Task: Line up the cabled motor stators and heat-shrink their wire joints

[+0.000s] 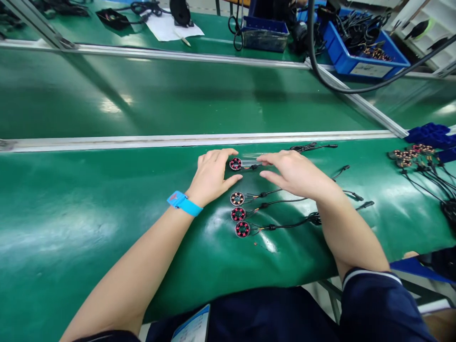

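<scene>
Near the back edge of the green mat lies a small round motor stator [235, 164] with red windings and a black cable running right. My left hand [215, 175] is just left of it, thumb and fingers apart around its side; whether it touches is hard to tell. Over that stator's cable hovers my right hand [290, 172], fingers stretched and thumb apart. Below them three more stators lie in a column: a copper-toned one [237, 198], a red one [238, 214] and another red one [242, 229]. Their cables stretch right, partly hidden under my right forearm.
To the right is a pile of copper-wound stators [409, 156] with black cables, beside blue bins [429, 135]. A metal rail [178, 141] borders the mat. Beyond it stand a blue crate [370, 66] of cables, a dark blue tray [265, 35] and scissors [235, 33]. A thick black cable [342, 89] hangs at upper right.
</scene>
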### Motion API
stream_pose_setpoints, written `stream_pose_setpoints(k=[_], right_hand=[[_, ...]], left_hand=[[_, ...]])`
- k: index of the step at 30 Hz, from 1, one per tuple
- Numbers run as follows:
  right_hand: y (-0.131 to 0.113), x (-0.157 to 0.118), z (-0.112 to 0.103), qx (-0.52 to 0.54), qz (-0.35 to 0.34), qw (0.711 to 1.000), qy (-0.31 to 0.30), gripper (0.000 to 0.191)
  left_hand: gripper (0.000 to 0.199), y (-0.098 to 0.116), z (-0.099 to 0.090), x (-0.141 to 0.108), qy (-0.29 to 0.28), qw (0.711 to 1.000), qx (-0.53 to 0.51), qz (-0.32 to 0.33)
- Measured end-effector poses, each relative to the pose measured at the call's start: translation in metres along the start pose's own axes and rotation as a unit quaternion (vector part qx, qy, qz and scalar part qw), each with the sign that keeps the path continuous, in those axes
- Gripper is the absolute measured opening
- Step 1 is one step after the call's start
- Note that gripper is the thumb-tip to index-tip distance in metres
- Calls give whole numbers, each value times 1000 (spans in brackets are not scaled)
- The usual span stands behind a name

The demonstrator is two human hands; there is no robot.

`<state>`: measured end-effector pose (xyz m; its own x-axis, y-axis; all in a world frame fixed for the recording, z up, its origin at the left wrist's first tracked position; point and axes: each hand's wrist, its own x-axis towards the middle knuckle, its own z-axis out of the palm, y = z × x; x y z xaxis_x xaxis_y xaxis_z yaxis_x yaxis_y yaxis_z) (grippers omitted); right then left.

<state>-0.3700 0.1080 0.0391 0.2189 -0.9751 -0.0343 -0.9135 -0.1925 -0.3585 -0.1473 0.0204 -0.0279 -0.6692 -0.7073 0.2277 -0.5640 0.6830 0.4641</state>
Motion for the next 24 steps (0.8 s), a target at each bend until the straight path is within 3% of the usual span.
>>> stream_pose_setpoints(k=[4, 11, 19, 24], right_hand=[[3, 22, 25, 0, -30, 999, 31, 49], [20, 43, 64, 169, -64, 982, 50, 53], [26, 38, 57, 236, 6, 970, 55, 31], [31, 36, 49, 296, -5, 955, -26, 32]], left_hand=[[43, -8, 15, 10, -6, 999, -43, 17], [43, -15, 15, 4, 9, 994, -109, 9], [41, -3, 2, -1, 69, 995, 43, 57], [41, 2, -2, -4, 87, 991, 48, 91]])
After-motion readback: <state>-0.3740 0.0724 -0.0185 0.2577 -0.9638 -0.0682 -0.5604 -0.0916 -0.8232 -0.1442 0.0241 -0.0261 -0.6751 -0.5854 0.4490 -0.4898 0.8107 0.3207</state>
